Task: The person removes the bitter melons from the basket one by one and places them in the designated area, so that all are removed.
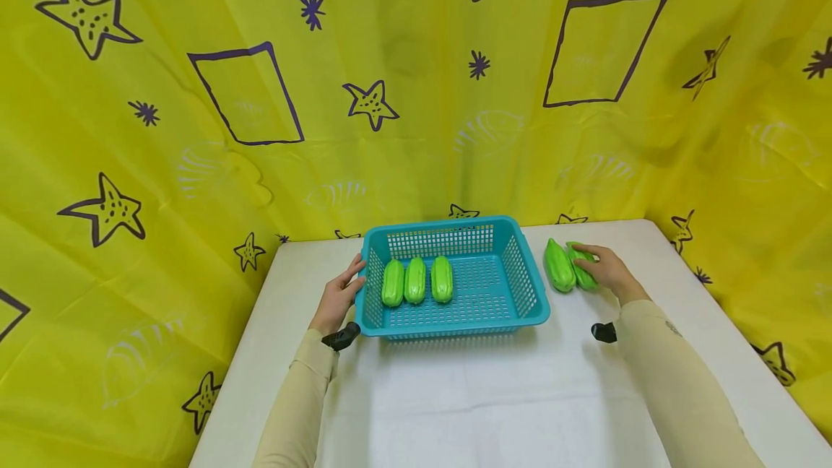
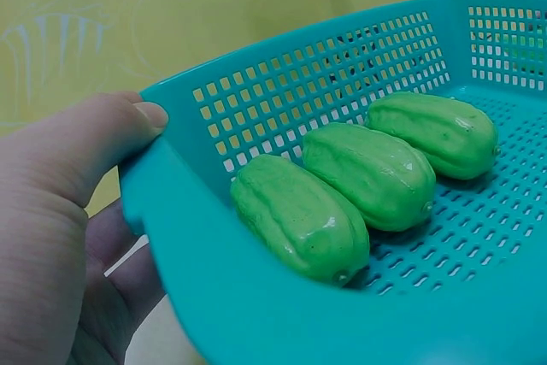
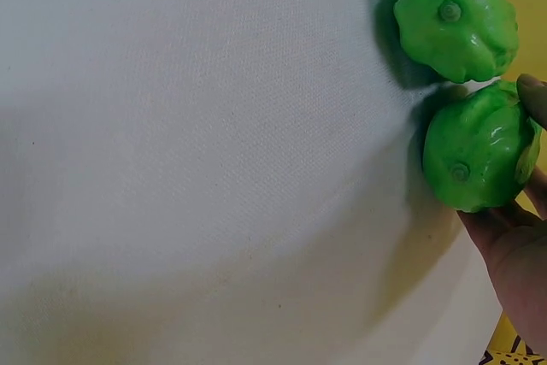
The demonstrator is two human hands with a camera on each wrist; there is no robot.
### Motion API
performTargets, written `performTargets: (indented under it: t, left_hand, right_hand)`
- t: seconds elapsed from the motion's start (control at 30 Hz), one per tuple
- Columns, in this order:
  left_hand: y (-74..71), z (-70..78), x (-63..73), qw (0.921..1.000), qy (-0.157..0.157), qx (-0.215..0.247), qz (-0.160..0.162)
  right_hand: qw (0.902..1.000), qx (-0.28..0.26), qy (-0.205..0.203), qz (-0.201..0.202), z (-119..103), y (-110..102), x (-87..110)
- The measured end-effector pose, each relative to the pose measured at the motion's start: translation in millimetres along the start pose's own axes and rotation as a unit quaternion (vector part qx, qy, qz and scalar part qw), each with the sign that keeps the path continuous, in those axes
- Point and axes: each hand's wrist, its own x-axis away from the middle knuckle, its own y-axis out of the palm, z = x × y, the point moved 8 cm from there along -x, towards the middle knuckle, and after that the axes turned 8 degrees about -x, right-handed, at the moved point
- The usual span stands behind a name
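My left hand (image 1: 334,300) holds the left rim of a teal plastic basket (image 1: 448,330); in the left wrist view its thumb lies over the rim and the fingers are outside. Inside, toward the basket's left, lie three shiny green ridged gourds (image 2: 299,220), two close together and the third a little apart. On the table to the right of the basket, my right hand (image 1: 609,273) grips another green gourd (image 3: 474,156), thumb on one side and fingers on the other. Beside it lies a further gourd (image 1: 557,266), unheld.
Under everything is a white-covered table (image 1: 468,403). A yellow curtain (image 1: 416,165) with drawn stars hangs behind it and along both sides. Each wrist carries a black device, the right one (image 1: 604,332) jutting inward over the table.
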Motion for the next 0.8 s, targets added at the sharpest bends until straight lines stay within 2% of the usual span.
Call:
performTargets:
  t: [0.27, 0.53, 0.67, 0.8]
  left_hand:
    - [0.5, 0.4, 0.4, 1.0000, -0.005, 0.000, 0.001]
    - [0.2, 0.5, -0.4, 1.0000, -0.003, 0.000, 0.001]
    - [0.2, 0.6, -0.4, 1.0000, -0.001, 0.000, 0.000]
    - [0.1, 0.1, -0.4, 1.0000, -0.004, -0.001, 0.000]
  right_hand:
    - [0.9999, -0.016, 0.003, -0.002, -3.5, 0.6, 2.8]
    - [0.9999, -0.004, 0.015, -0.004, -1.3, -0.7, 2.4]
    - [0.9998, -0.002, 0.019, 0.011, -2.6, -5.6, 1.0]
    - [0.9994, 0.001, 0.004, 0.034, -9.3, -10.6, -0.2]
